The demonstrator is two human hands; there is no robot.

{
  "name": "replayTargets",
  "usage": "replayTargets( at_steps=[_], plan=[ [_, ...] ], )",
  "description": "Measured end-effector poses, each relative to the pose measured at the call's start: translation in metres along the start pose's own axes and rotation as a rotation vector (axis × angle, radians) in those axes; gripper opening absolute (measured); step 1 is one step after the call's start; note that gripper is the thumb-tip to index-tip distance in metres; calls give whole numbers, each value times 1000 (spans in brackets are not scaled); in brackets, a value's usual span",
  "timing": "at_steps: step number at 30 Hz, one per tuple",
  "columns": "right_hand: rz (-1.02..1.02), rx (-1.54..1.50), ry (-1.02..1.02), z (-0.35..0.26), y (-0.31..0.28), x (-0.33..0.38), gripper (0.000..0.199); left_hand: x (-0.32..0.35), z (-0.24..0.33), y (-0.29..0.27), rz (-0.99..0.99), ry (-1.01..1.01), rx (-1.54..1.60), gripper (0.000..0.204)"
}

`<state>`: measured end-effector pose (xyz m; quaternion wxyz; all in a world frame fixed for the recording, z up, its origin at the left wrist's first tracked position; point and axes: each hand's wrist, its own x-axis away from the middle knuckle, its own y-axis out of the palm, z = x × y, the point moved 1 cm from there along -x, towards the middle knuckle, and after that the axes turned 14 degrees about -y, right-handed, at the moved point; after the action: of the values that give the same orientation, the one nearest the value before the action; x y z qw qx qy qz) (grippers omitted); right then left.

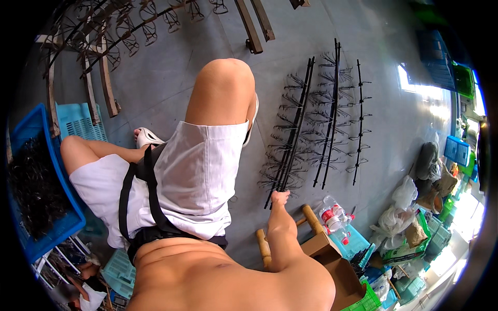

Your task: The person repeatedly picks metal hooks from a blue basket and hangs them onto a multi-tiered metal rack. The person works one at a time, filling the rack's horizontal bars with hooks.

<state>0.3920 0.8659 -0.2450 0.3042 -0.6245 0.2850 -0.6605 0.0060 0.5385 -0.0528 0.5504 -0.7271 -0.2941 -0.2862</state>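
Note:
My right arm reaches out to the right of my seat. At the near end of a bundle of black rods with wire hooks (293, 132), my right hand (280, 197) is closed, its fingers seemingly wrapped round the rod ends. Beyond that bundle lies another pair of hooked rods (332, 116), and further right a single thin rod with short hooks (360, 124). All of them rest on the grey floor. I cannot see my left hand or forearm.
On my left stands a blue crate (78, 223) of dark wire parts, beside a teal basket (80, 122). A metal frame (106, 78) with hanging hooks is ahead left. Near my right arm are a cardboard box (340, 274) and plastic bottles (336, 217). Another person (91, 295) sits lower left.

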Motion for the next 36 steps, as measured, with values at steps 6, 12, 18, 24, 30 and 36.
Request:
replayTargets(
  at_steps=[6, 12, 18, 24, 30, 36],
  plan=[
    [-16, 12, -17, -11, -15, 21, 57, 4, -6, 1, -14, 7, 3, 12],
    [206, -298, -435, 25, -8, 35, 52, 31, -13, 9, -72, 50, 14, 13],
    [82, -580, -281, -7, -53, 94, 72, 89, -43, 29, -180, 143, 36, 13],
    [349, -430, -193, -32, -41, 112, 76, 159, -110, 50, -345, 171, 32, 13],
    [515, -336, -241, -22, -89, 115, 58, 209, -202, 57, -587, 40, -55, 13],
    [605, -575, -402, 23, -72, 157, 35, 181, -252, -36, -490, 69, 253, 13]
  ],
)
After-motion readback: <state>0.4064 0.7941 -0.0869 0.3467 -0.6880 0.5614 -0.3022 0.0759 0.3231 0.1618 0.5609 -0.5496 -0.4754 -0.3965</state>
